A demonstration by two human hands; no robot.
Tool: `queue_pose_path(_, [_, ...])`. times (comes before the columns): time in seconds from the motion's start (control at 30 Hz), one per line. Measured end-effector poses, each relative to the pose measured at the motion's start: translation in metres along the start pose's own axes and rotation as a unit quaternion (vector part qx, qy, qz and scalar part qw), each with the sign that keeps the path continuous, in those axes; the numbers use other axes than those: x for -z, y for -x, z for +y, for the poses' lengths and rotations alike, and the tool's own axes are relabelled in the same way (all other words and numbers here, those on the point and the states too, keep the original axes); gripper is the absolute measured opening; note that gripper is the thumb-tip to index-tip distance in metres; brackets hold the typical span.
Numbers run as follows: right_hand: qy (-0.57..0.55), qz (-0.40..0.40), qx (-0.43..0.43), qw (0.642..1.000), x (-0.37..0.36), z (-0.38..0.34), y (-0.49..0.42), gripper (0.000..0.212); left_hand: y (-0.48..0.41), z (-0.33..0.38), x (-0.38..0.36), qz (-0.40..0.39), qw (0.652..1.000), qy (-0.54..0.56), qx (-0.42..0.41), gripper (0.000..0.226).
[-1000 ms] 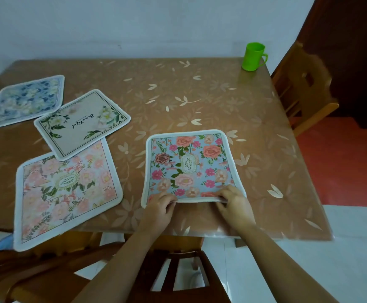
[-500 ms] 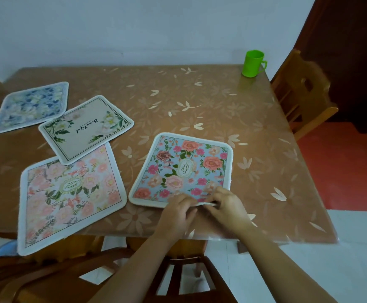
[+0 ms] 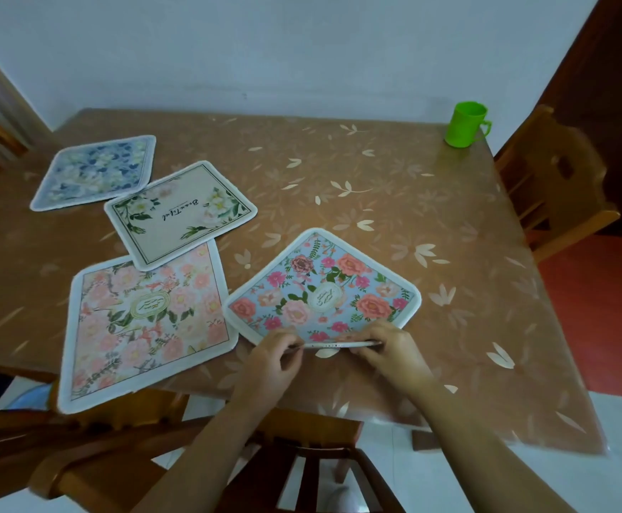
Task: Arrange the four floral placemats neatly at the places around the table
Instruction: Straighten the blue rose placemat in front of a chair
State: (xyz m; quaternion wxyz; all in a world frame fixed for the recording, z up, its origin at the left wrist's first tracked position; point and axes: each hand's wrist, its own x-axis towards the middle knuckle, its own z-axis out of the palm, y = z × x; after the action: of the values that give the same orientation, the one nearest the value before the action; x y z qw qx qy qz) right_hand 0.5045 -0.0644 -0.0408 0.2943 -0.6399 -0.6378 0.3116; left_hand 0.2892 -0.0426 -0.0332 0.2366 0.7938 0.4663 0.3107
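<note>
Four floral placemats lying askew, left and centre of frame.
The rose-on-blue placemat [image 3: 324, 290] is sitting cornerwise at centre, its near edge lifting; the pink placemat [image 3: 146, 323] is lying lower left; the cream placemat [image 3: 179, 212] is overlapping its top; the blue-and-white placemat [image 3: 94, 172], upper left, is seemingly touching the cream one.

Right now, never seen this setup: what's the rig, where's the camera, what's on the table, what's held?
No machine here: a person's two bare hands. The single picture comes from a camera on their head, looking forward and down. The left hand and right hand pinch the near edge of the blue rose placemat, which lies skewed on the table. To its left lie the pink placemat, the cream placemat overlapping its far edge, and the blue-white placemat beyond. A green mug stands at the far right corner.
</note>
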Motion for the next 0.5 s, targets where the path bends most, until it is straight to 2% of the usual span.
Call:
queue_pose_path(0.17, [0.039, -0.008, 0.027, 0.999, -0.011, -0.016, -0.010, 0.010, 0.001, 0.009, 0.005, 0.016, 1.000, 0.012, -0.019, 0.021])
queue_pose_path(0.33, [0.008, -0.002, 0.055, 0.998, -0.025, -0.033, -0.017, 0.009, -0.002, 0.018, 0.005, 0.000, 0.999, -0.012, -0.038, 0.022])
queue_pose_path(0.5, [-0.039, -0.036, 0.045, 0.998, -0.026, -0.032, -0.017, 0.007, 0.005, 0.011, 0.008, 0.025, 1.000, -0.007, 0.004, 0.016])
